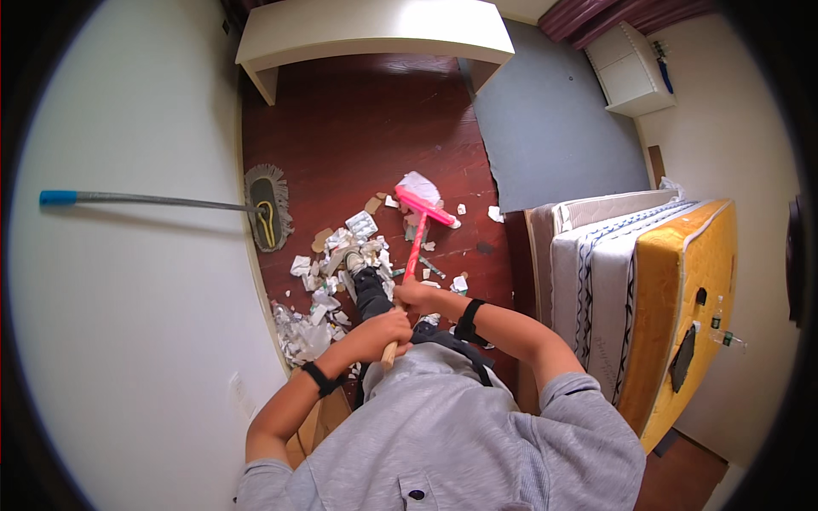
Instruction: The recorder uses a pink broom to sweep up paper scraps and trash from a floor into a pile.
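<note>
Both hands grip one long broom handle. My left hand (382, 333) is closed near its bare wooden end at my waist. Farther down, my right hand (416, 296) wraps the shaft where the pink covering begins. The broom (423, 208) has a bright pink head resting low over the dark red floor, and a whitish sheet or bag (418, 185) lies against its far side. Around my forward shoe spreads a heap of paper scraps and packaging (332, 246). A white tray-like package (362, 224) sits on its upper edge.
A fringed dust mop (263, 207) leans along the left wall. Clear plastic bags (303, 338) lie by that wall. Several mattresses (594, 274) stand on edge at right, with bottles (722, 332) on the yellow one. A white desk (377, 25) and a grey mat (556, 128) are ahead.
</note>
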### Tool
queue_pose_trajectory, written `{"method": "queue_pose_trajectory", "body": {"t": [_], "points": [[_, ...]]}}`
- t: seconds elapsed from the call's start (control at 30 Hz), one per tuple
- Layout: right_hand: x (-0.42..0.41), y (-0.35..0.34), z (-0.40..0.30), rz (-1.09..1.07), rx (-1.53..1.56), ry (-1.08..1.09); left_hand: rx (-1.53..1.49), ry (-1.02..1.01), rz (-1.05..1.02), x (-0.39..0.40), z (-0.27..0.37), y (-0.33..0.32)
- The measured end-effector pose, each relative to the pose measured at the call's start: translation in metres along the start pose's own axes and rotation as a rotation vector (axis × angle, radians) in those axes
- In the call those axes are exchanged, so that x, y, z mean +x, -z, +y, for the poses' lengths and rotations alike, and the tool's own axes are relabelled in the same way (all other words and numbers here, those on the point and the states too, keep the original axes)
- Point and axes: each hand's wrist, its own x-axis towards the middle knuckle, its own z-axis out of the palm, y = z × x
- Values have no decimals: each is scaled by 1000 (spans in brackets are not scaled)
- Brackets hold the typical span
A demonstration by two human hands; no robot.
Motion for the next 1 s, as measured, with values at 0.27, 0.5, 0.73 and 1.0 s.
{"method": "queue_pose_trajectory", "body": {"t": [0.27, 0.5, 0.73, 1.0], "points": [[-74, -47, 77, -174, -262, 224, 10, 258, 205, 1, 151, -81], [-198, 14, 102, -193, -343, 342, 18, 257, 283, 56, 220, -148], [-196, 119, 136, 3, 101, 430, 98, -66, 140, 124, 190, -181], [-131, 244, 141, 366, 620, 358, -221, 31, -62, 215, 95, -201]]}}
